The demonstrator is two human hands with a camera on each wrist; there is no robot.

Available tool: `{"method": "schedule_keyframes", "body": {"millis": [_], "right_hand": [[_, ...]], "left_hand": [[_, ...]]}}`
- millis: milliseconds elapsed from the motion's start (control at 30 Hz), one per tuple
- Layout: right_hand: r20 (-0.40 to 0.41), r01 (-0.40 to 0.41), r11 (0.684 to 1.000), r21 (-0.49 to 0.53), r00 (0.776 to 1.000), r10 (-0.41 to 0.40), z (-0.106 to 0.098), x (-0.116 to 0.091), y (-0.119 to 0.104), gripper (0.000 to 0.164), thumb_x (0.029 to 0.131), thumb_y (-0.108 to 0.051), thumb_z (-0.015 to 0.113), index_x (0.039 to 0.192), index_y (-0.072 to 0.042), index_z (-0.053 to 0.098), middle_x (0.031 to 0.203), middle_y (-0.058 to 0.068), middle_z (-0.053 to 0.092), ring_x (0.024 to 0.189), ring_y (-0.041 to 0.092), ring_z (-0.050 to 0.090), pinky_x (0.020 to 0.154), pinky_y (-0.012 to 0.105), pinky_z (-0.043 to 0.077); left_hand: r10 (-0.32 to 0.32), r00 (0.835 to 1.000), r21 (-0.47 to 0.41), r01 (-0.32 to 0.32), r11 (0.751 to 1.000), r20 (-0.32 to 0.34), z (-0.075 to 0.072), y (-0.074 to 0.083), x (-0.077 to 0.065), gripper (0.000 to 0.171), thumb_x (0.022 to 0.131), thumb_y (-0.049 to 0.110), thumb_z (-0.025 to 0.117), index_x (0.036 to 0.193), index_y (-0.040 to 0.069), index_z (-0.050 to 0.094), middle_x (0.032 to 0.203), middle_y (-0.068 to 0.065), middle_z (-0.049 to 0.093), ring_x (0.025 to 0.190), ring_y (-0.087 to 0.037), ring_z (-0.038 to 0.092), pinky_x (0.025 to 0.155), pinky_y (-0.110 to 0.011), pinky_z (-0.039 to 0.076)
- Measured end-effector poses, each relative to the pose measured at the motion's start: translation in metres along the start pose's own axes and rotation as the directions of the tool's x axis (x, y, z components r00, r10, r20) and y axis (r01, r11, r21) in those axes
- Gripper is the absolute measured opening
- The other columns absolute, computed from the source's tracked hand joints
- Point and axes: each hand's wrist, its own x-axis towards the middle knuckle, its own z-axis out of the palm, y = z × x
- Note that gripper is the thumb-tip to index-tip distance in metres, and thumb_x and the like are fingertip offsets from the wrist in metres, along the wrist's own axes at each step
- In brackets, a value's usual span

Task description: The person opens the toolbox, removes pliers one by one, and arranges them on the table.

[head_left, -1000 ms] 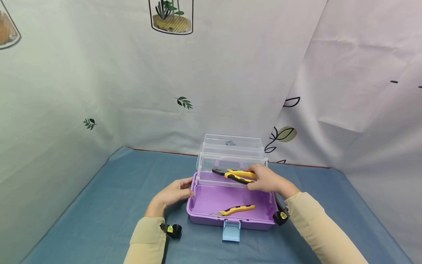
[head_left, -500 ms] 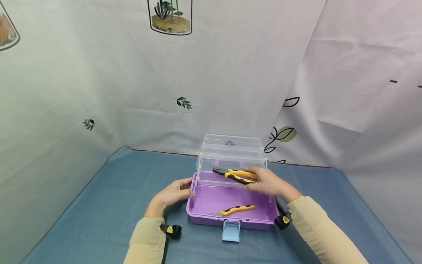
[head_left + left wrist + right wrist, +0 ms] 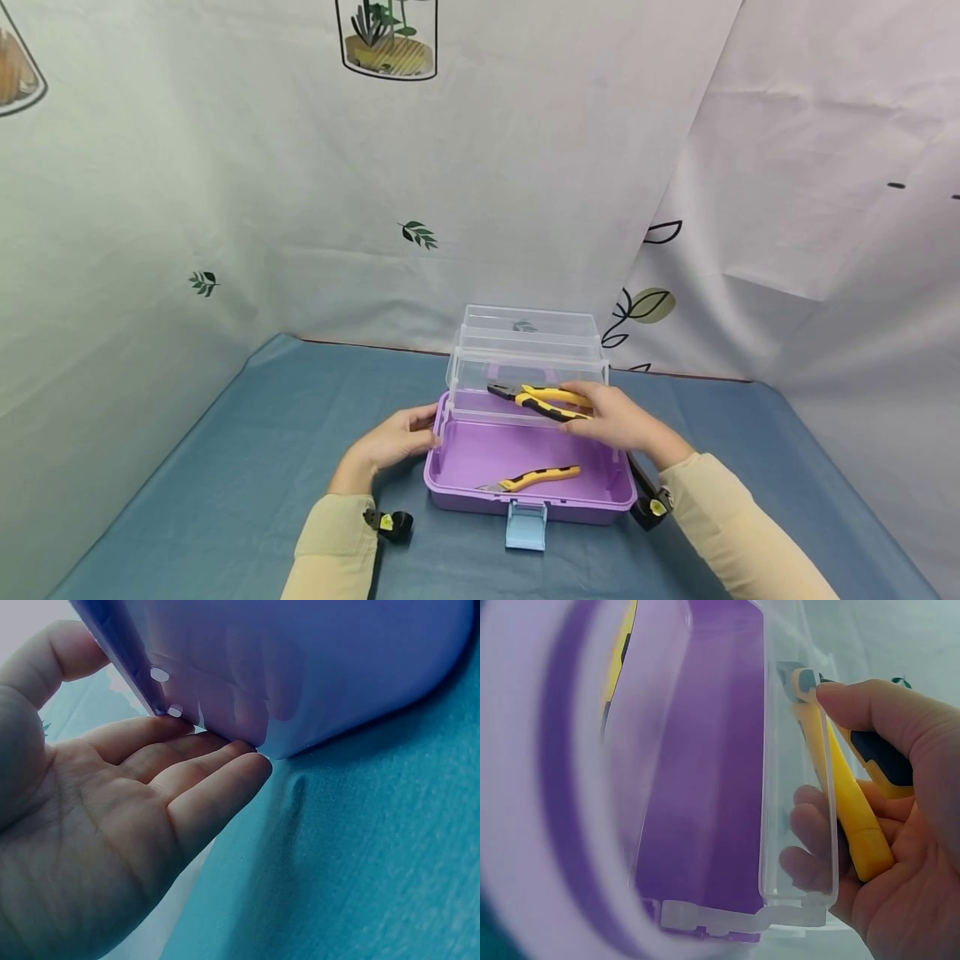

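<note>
My right hand (image 3: 618, 417) grips combination pliers (image 3: 531, 403) by their yellow-and-black handles, held over the back part of a purple toolbox (image 3: 480, 448). The pliers' metal nose points left. In the right wrist view, the spread handles (image 3: 855, 817) lie between thumb and fingers, next to the clear plastic tray (image 3: 799, 825). My left hand (image 3: 388, 439) holds the toolbox's left side, thumb at the rim and fingers against the outer wall (image 3: 217, 682). Inside the box, near its front, lies another yellow-and-black-handled tool (image 3: 542, 476) with a pointed metal end.
The box's clear lid (image 3: 528, 321) stands raised at the back, with clear tiers below it. A light blue latch (image 3: 527, 527) hangs down at the front. Blue cloth (image 3: 225, 492) covers the table, and a pale patterned curtain (image 3: 525, 167) rises behind it.
My right hand has shifted slightly to the right with the pliers. My left hand, the toolbox and the tool lying in it have stayed put.
</note>
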Motion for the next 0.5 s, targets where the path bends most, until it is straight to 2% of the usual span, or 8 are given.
{"method": "schedule_keyframes", "body": {"millis": [500], "right_hand": [[-0.044, 0.0, 1.0, 0.019, 0.999, 0.001, 0.0022, -0.0079, 0.0026, 0.068, 0.081, -0.033, 0.071, 0.137, -0.003, 0.046, 0.125, 0.012, 0.059, 0.103, 0.022, 0.061, 0.08, 0.034, 0.054]], "left_hand": [[-0.014, 1.0, 0.007, 0.014, 1.0, -0.006, 0.0003, -0.0002, 0.0003, 0.073, 0.082, 0.01, 0.057, 0.147, -0.005, 0.025, 0.144, -0.026, 0.04, 0.126, -0.032, 0.048, 0.101, -0.037, 0.046]]}}
